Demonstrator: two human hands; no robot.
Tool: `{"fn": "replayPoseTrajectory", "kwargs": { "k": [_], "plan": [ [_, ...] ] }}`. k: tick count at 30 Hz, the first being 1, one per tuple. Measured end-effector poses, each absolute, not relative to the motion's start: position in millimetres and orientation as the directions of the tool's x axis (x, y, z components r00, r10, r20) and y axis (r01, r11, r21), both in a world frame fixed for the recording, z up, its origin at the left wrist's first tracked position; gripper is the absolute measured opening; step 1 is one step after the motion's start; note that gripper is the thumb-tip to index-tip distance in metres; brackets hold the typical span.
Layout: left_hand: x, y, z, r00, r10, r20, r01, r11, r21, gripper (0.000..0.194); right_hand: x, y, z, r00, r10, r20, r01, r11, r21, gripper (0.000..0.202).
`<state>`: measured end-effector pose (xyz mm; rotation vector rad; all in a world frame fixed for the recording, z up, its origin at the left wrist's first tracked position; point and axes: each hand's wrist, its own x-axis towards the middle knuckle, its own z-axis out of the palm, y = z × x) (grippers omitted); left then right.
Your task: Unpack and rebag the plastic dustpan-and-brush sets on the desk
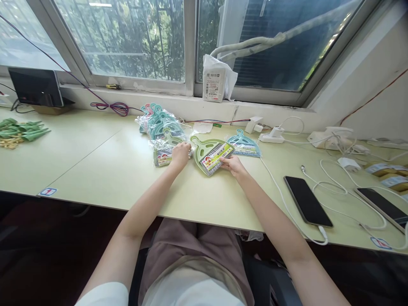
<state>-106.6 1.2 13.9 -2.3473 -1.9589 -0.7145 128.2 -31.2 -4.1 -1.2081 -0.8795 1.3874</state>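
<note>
My right grip (pixel 234 165) pinches the green dustpan set (pixel 212 155) at twelve o'clock; my left grip (pixel 181 154) curls beside wrapped sets (pixel 165 129) at eleven, can't tell its hold; looks like mid-handling, next move calling for a steady right pinch

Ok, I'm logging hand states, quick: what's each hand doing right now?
Left hand: curled at a plastic-wrapped green dustpan set; grip cannot be told.
Right hand: closed, holding another green dustpan-and-brush set.
</note>
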Motion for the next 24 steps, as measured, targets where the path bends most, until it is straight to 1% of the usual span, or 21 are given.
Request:
{"fn": "replayPoseTrajectory", "kwargs": {
  "k": [4, 6, 10, 13, 16, 20, 22, 24],
  "plan": [
    [-103, -5, 16, 0.121, 0.940, 0.318, 0.931, -0.218, 0.292, 0.037, 128, -31, -4, 0.056, 0.976, -0.211, -0.216, -0.195, -0.957, 0.014],
    [-100, -7, 17, 0.114, 0.937, 0.331, 0.940, -0.210, 0.271, 0.036, 128, -31, -3, 0.047, 0.977, -0.210, -0.213, -0.196, -0.957, 0.014],
    [-98, -6, 17, 0.092, 0.915, 0.393, 0.975, -0.162, 0.149, 0.044, 128, -32, 0, 0.030, 0.973, -0.229, -0.209, -0.218, -0.953, 0.015],
    [-101, -2, 15, 0.089, 0.936, 0.341, 0.990, -0.120, 0.071, 0.037, 126, -35, 4, 0.030, 0.968, -0.249, -0.201, -0.238, -0.950, 0.013],
    [-103, 1, 13, 0.105, 0.952, 0.289, 0.993, -0.118, 0.025, 0.033, 125, -36, 5, 0.027, 0.967, -0.253, -0.205, -0.243, -0.948, 0.014],
    [-103, 2, 12, 0.104, 0.935, 0.339, 0.993, -0.115, 0.011, 0.029, 126, -35, 4, 0.019, 0.967, -0.256, -0.207, -0.246, -0.947, 0.013],
    [-104, 3, 12, 0.091, 0.920, 0.382, 0.995, -0.100, 0.003, 0.036, 127, -34, 3, 0.010, 0.967, -0.253, -0.208, -0.246, -0.947, 0.013],
    [-106, 3, 13, 0.079, 0.920, 0.383, 0.997, -0.081, -0.012, 0.038, 129, -33, 2, 0.001, 0.968, -0.251, -0.202, -0.246, -0.948, 0.013]
  ]
}}
